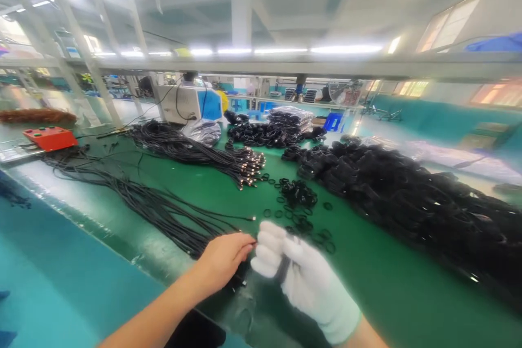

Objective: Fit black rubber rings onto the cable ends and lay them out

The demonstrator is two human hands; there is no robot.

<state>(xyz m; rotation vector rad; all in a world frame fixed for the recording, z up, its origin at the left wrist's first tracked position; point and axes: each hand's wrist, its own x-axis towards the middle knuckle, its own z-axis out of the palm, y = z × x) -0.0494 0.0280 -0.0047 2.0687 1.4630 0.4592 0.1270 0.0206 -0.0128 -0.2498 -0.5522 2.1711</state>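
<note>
My bare left hand (224,260) is closed at the near end of a bundle of black cables (163,212), its fingertips pinching a thin dark cable end. Touching or nearly touching those fingertips is my right hand (297,274), in a white glove, with its fingers curled round something dark that is mostly hidden. Beyond my right hand, small black rings (298,193) lie in a pile and scattered on the green mat (367,277). A second cable bundle (191,149) with metallic tips lies farther back.
Coiled black cables (391,190) form a large heap on the right. Further back are more black coils (265,133), a plastic bag (202,132) and a white-and-blue machine (187,102). A red control box (51,138) sits at the left.
</note>
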